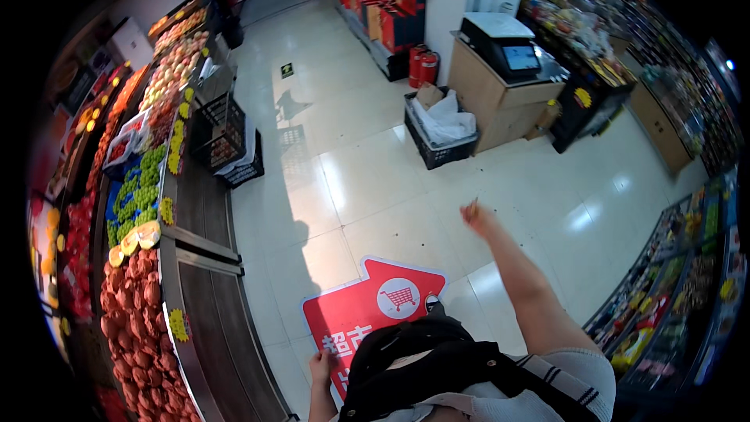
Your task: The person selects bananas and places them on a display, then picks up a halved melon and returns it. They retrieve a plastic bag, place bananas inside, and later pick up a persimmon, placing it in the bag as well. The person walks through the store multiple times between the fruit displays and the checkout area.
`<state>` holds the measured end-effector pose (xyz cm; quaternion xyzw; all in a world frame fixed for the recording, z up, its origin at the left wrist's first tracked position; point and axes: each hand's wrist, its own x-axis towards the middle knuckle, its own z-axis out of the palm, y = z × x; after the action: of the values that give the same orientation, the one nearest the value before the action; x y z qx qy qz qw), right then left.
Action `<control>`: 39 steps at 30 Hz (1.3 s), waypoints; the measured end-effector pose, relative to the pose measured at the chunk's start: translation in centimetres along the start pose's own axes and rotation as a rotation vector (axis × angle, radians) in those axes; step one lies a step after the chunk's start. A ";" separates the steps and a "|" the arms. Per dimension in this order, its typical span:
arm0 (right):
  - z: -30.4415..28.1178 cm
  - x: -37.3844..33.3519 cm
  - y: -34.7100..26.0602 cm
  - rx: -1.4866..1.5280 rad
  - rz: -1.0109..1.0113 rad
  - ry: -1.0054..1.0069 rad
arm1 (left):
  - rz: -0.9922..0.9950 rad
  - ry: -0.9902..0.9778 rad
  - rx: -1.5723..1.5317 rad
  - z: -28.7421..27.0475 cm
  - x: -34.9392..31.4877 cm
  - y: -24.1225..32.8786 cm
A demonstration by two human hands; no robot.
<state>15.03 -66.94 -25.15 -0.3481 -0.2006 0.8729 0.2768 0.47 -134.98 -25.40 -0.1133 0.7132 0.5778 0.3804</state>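
Observation:
My right hand [478, 220] is stretched out ahead over the pale tiled floor, its fingers closed. A small brownish thing seems to stick up from the fingertips, too small and blurred to name. Low beside my body hangs my left hand [320, 366], loosely curled, with nothing seen in it. Under it lies a red arrow-shaped floor sticker [351, 303] with a white cart picture. A black bag [391, 359] sits against my front, and one dark shoe [432, 301] shows on the sticker.
Fruit stands [199, 297] line the left, with green grapes [141, 187] and reddish-brown fruit [137, 328]. Black crates [223, 137] stand beside them. Ahead are a bagged crate [441, 148], a wooden counter [496, 105] with a weighing scale [508, 47], and red fire extinguishers [426, 67]. Snack shelves [664, 289] fill the right.

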 end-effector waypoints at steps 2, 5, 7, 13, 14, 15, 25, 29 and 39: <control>6.1 8.6 -7.5 -0.111 -0.123 0.091 | -0.245 0.058 -0.083 -2.2 -2.2 -4.4; 10.2 18.0 -12.2 -0.504 -0.339 0.339 | -0.532 0.268 -0.228 -4.3 -5.9 -8.9; 11.4 21.7 -8.0 -0.859 -0.415 0.288 | -0.644 0.441 -0.355 -5.4 -9.0 -10.7; 9.5 19.0 19.0 -0.970 0.433 0.032 | -0.689 0.651 -0.662 -8.8 -5.6 -12.6; 9.8 18.4 22.5 -1.075 0.511 0.115 | -0.637 0.637 -0.686 -9.9 -2.0 -11.4; 11.3 16.9 25.8 -1.060 0.629 0.069 | -0.575 0.666 -0.715 -10.8 0.9 -9.0; 47.0 25.5 45.4 -1.070 0.728 -0.330 | 0.329 0.747 -0.662 -34.2 16.4 29.6; 75.4 26.4 56.6 -1.048 0.489 -0.729 | 0.572 0.863 -0.733 -46.7 19.6 42.0; 120.6 20.3 90.6 -1.014 0.584 -1.361 | 0.629 1.262 -0.223 -78.2 32.2 60.7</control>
<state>-115.00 -142.75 -2.76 0.1268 -0.5862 0.7325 -0.3223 -90.28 -178.58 1.01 -0.2534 0.7328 0.5539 -0.3035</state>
